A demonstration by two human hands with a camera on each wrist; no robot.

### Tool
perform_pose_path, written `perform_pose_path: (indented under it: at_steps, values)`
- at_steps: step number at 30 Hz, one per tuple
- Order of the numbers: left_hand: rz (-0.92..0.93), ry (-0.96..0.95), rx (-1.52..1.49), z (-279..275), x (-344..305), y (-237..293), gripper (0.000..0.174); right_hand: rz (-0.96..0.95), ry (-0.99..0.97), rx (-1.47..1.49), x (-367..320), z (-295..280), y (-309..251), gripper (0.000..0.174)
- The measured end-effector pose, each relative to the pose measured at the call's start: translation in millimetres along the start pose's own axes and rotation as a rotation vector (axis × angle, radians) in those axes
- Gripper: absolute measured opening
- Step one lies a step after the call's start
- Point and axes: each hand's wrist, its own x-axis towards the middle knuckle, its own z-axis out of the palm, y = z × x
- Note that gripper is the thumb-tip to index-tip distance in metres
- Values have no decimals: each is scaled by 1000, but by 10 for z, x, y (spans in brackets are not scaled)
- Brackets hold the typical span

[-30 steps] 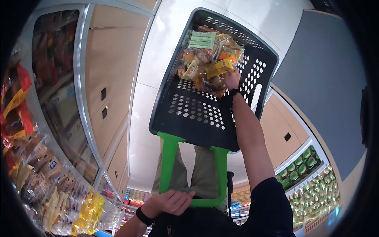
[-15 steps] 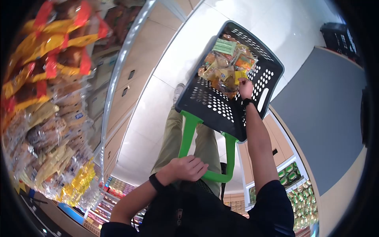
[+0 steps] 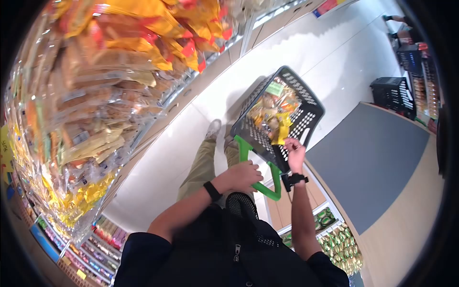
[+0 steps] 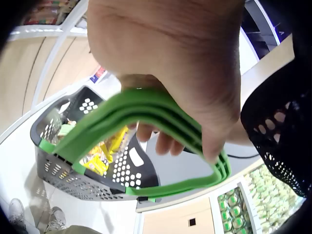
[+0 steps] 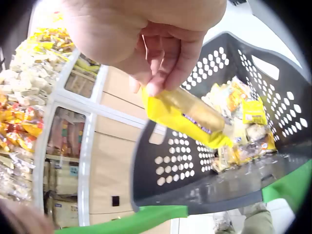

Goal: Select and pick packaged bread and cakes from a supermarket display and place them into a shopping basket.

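My left hand [image 3: 241, 176] grips the green handle [image 4: 122, 105] of a dark grey shopping basket [image 3: 306, 103], fingers curled over the bar in the left wrist view. My right hand [image 3: 295, 154] pinches one end of a yellow packet of bread [image 5: 187, 119] between thumb and fingertips. The packet has a clear window, with a tan loaf showing through. It hangs over the basket's near side, tilted downward. Several wrapped breads lie piled at the basket's far end, including another yellow packet [image 5: 253, 112] and one with a pale green label [image 3: 274, 88].
Bagged breads fill a shelf [image 3: 110, 95] on the left, close to my left arm. A counter with a grey top [image 3: 373, 153] stands at the right, green-lidded packs [image 3: 325, 218] below it. Another dark basket [image 3: 394, 93] sits beyond the counter.
My right hand has drawn up and back towards me from the pile, with the yellow packet. My left hand stays on the handle. The head view has turned, bringing the left shelf closer.
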Motion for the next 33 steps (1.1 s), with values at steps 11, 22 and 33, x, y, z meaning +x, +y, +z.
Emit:
perform_pose_path:
  at_steps: [11, 22, 33]
  values:
    - [-749, 422, -1633, -1316, -580, 300, 86, -852, -217, -320, -1632, 494, -2321, 20]
    - [-405, 654, -1516, -2003, -773, 538, 41, -621, -294, -186, -2099, 654, -2363, 43]
    - [-402, 695, -1334, -1906, -795, 672, 47, -158, -99, -1016, -1941, 673, -537, 46]
